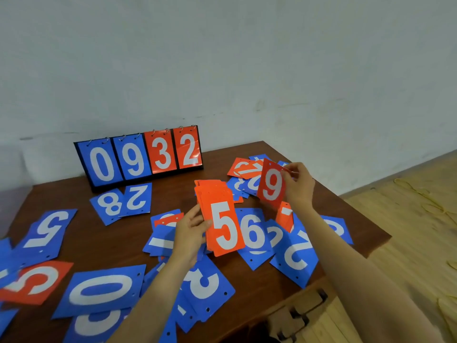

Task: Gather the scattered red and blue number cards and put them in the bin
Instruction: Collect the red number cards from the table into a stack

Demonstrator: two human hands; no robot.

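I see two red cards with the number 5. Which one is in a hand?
The upright red 5 topping the stack gripped by the left hand; the other red 5 lies flat at the table's near-left corner.

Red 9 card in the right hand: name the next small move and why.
Probably lay the red 9 card onto the red stack in the left hand: the right hand pinches it lifted beside that stack, also red.
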